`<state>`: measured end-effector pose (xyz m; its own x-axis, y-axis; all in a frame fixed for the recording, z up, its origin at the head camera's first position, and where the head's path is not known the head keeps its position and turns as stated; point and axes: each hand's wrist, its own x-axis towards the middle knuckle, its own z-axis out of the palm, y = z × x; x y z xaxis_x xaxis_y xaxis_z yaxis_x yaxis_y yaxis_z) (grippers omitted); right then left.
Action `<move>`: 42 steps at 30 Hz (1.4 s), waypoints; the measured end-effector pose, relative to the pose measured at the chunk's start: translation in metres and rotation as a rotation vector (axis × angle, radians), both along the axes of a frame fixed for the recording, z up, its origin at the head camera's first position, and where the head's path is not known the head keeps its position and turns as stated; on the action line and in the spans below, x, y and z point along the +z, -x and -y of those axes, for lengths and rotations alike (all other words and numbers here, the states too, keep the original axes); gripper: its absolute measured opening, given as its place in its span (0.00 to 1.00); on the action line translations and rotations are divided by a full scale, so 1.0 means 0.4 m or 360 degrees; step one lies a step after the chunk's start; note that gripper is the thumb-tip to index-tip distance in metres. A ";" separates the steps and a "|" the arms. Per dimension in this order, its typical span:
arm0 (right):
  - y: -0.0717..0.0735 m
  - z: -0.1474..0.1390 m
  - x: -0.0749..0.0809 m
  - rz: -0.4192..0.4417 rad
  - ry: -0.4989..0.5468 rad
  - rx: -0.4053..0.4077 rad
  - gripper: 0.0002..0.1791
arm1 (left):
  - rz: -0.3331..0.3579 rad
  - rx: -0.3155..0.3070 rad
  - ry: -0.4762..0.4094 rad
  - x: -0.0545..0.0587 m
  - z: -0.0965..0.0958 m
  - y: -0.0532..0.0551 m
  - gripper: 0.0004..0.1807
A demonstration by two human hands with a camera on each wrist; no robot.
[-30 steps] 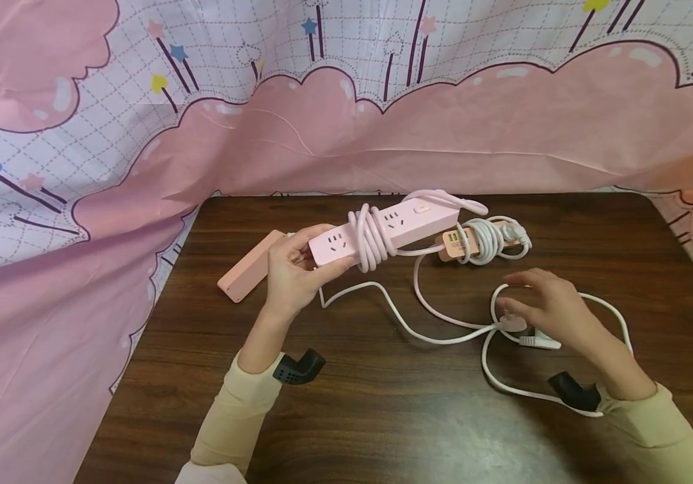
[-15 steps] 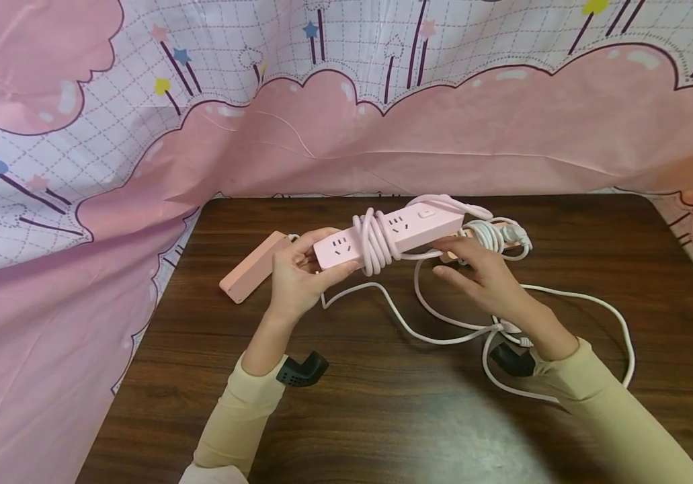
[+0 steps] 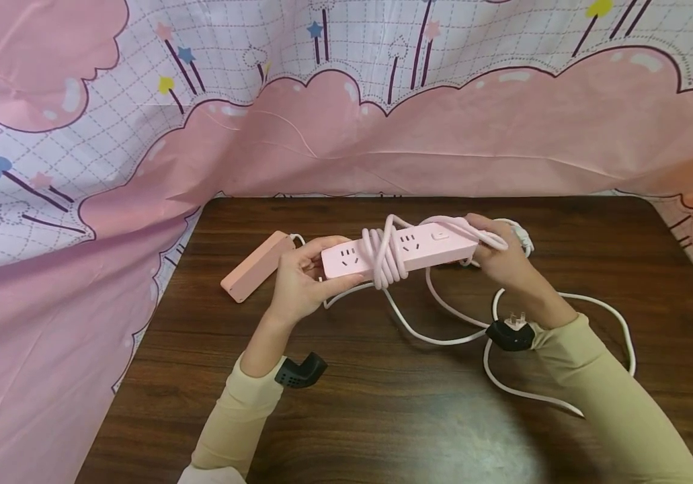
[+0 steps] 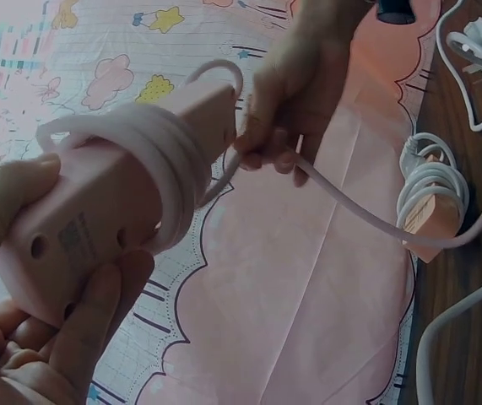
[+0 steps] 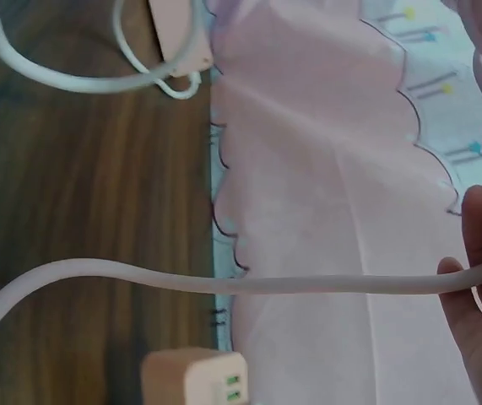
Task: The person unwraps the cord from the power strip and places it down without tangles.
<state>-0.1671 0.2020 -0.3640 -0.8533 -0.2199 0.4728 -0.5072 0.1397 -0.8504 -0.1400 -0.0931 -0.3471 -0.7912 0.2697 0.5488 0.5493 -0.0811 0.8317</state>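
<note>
Held up over the table is a pink power strip [image 3: 425, 250], its pink cord [image 3: 387, 269] wound several times round the middle. My left hand [image 3: 298, 286] grips its left end, thumb on one side and fingers on the other. Behind the right end is my right hand [image 3: 506, 265], partly hidden by the strip in the head view. The left wrist view shows this right hand [image 4: 283, 97] with fingers curled round a length of the cord [image 4: 359, 213]. From those fingers the cord [image 5: 308, 285] sweeps down towards the table in the right wrist view.
A peach power strip [image 3: 255, 265] lies at the table's left. Another peach strip [image 4: 435, 221], wrapped in white cord, sits at the back right. White cords [image 3: 600, 302] and a plug [image 3: 515, 321] lie on the right. A patterned cloth [image 3: 346, 171] hangs behind the table [image 3: 382, 417].
My right hand has moved left and up from above the plug to behind the strip's right end, taking hold of the cord. The strip has shifted slightly right and down in my left hand.
</note>
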 end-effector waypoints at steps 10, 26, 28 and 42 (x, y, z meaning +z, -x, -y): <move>-0.028 -0.066 0.074 -0.0079 0.0187 -0.0055 0.09 | -0.0001 -0.0031 0.0019 0.003 0.008 0.001 0.24; -0.067 -0.105 0.069 -0.0259 -0.0871 0.0028 0.12 | -0.0083 0.0129 -0.0225 0.019 0.030 0.020 0.22; -0.056 -0.097 0.065 -0.0276 -0.1065 -0.0072 0.10 | -0.0060 0.0062 -0.0251 0.019 0.032 0.018 0.23; 0.005 -0.091 0.124 -0.0009 -0.0760 -0.0832 0.10 | -0.0009 -0.0272 -0.0169 0.018 0.040 0.008 0.28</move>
<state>-0.1693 0.2383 -0.3145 -0.9013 0.0337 0.4318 -0.2762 0.7232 -0.6330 -0.1430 -0.1090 -0.3399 -0.7356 0.3404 0.5857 0.5247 -0.2606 0.8104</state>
